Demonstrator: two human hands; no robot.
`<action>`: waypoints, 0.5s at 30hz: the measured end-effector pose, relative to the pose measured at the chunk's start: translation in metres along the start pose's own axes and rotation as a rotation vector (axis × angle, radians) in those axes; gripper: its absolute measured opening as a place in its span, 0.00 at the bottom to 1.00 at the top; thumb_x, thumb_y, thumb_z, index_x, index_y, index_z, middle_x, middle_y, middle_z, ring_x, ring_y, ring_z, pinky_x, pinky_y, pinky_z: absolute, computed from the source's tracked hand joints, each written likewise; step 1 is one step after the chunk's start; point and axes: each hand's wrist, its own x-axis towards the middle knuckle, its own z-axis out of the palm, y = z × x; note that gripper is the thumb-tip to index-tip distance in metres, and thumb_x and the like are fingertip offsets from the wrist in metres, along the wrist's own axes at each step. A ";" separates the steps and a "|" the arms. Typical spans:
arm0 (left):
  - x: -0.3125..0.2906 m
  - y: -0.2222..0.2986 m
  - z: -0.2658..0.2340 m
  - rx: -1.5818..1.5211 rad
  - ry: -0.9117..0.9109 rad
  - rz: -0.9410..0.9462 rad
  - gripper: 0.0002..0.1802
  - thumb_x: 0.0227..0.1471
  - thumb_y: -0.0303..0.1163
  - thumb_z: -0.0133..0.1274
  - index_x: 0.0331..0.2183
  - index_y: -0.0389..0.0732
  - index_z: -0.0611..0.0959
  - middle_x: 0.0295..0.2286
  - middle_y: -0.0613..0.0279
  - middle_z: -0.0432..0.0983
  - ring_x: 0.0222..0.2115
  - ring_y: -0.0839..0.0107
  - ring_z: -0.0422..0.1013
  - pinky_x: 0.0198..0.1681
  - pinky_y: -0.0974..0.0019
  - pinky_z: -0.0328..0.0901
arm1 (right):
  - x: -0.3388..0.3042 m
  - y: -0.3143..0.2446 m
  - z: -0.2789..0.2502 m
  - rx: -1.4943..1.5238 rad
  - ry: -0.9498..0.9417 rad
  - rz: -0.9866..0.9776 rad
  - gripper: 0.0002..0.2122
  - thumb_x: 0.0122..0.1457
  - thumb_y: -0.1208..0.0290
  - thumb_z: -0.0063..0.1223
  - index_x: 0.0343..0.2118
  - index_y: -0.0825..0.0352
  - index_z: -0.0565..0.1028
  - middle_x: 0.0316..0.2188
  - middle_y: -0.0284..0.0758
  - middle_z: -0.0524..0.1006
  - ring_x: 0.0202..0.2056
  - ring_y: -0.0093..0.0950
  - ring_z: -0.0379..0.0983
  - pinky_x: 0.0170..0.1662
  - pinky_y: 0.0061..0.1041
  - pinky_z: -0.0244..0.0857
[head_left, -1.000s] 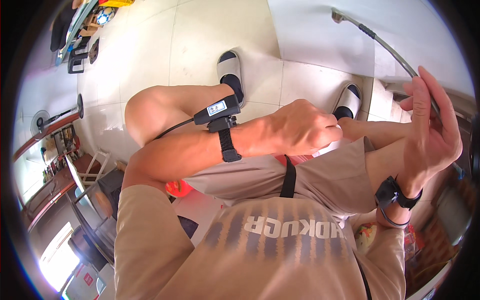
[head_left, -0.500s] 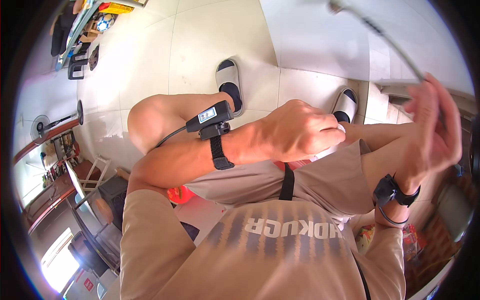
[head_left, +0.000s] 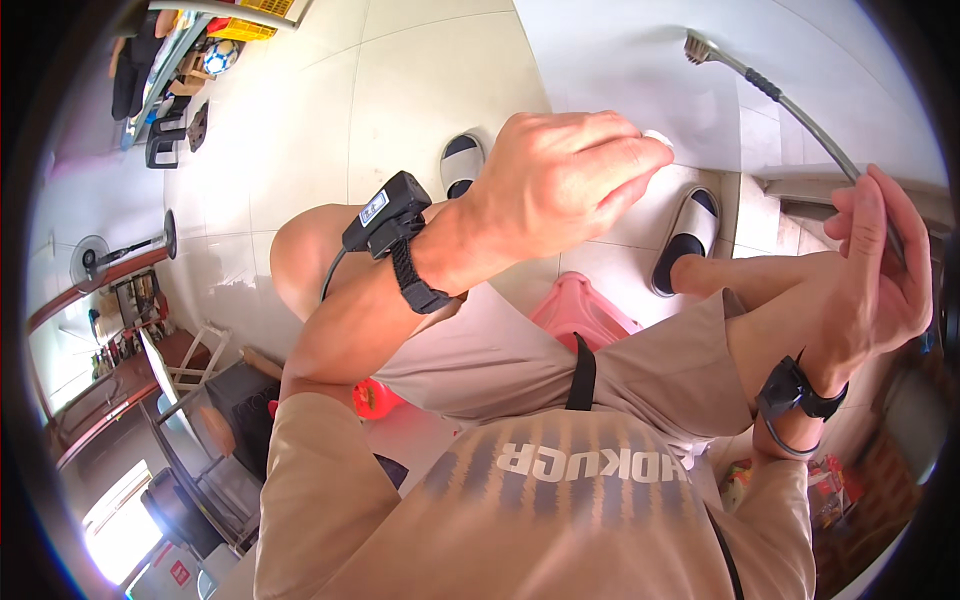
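Left hand (head_left: 560,190) moved forward, grip pinching small white item (head_left: 656,137), right hand (head_left: 872,275) grasping long-handled brush (head_left: 765,85)

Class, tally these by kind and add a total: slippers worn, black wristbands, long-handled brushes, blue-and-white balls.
Slippers: 2
Black wristbands: 2
Long-handled brush: 1
Blue-and-white ball: 1
Total: 6

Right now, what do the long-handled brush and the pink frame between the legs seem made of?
The long-handled brush: probably a metal shaft, judging by its smooth grey sheen, with a dark ribbed sleeve, perhaps rubber or plastic. Its brownish bristles could be wire or synthetic. The pink frame: likely moulded plastic, satin-smooth, given its even colour and rounded edges.
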 end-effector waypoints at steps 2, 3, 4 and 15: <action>0.000 0.000 0.000 0.010 0.003 0.011 0.15 0.37 0.17 0.65 0.31 0.40 0.86 0.26 0.61 0.81 0.21 0.67 0.76 0.22 0.69 0.70 | -0.001 -0.003 0.002 0.065 -0.012 0.011 0.07 0.58 0.82 0.61 0.40 0.76 0.82 0.29 0.39 0.82 0.28 0.23 0.78 0.29 0.16 0.70; -0.003 -0.001 -0.003 0.029 -0.007 0.001 0.14 0.37 0.16 0.65 0.31 0.40 0.86 0.26 0.61 0.81 0.21 0.67 0.76 0.22 0.69 0.70 | -0.003 -0.009 0.006 -0.056 -0.134 0.066 0.07 0.58 0.82 0.62 0.38 0.76 0.82 0.27 0.40 0.82 0.27 0.23 0.78 0.29 0.15 0.70; -0.006 -0.001 -0.006 0.048 -0.016 -0.008 0.14 0.37 0.16 0.65 0.31 0.40 0.86 0.26 0.61 0.81 0.21 0.67 0.76 0.21 0.69 0.69 | -0.008 -0.010 0.010 -0.046 -0.139 0.070 0.07 0.58 0.82 0.62 0.38 0.76 0.82 0.27 0.40 0.82 0.27 0.23 0.78 0.29 0.15 0.70; 0.016 -0.030 -0.028 0.156 0.162 -0.042 0.12 0.43 0.15 0.63 0.32 0.39 0.86 0.27 0.60 0.83 0.22 0.72 0.77 0.22 0.72 0.70 | -0.013 -0.006 0.011 0.040 -0.029 -0.117 0.06 0.57 0.85 0.61 0.38 0.77 0.81 0.27 0.41 0.82 0.23 0.23 0.77 0.26 0.15 0.69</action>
